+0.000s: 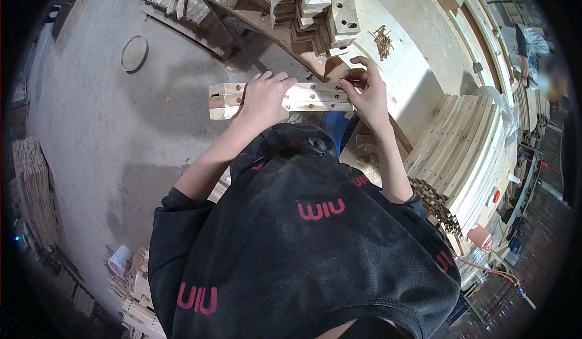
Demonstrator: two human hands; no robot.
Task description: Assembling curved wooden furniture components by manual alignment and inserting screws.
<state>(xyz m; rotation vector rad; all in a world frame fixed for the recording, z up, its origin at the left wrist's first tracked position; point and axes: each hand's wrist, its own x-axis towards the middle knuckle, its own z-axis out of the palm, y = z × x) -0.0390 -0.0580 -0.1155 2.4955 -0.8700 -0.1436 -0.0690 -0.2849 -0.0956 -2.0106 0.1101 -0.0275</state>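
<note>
While clasping a bundle of pale wooden strips [327,97] from above with the left hand [265,99], fingering its right end with the right hand [367,93]. Probably at the step of setting or checking the brassy fittings [312,87] in the holes along the strips, to judge by the way of touching the end. For the next move, likely best to hold the bundle firm on the left and work with fine fingertip pressure on the right. On the left, wrapped over the bundle, with fingers close together and knuckles up; on the right, bent into a loose pinch of thumb and forefinger, with the other fingers lifted and curled apart. Cannot tell whether anything small is pinched there. Reaching up from both sides of the black shirt [321,242] with elbows bent outward, and holding the bundle crosswise in front of the body. Beyond, on the workbench [403,66], a heap of brassy screws [382,43] beside stacked wooden blocks [342,20]; farther right, a large stack of long strips [454,151].
</note>
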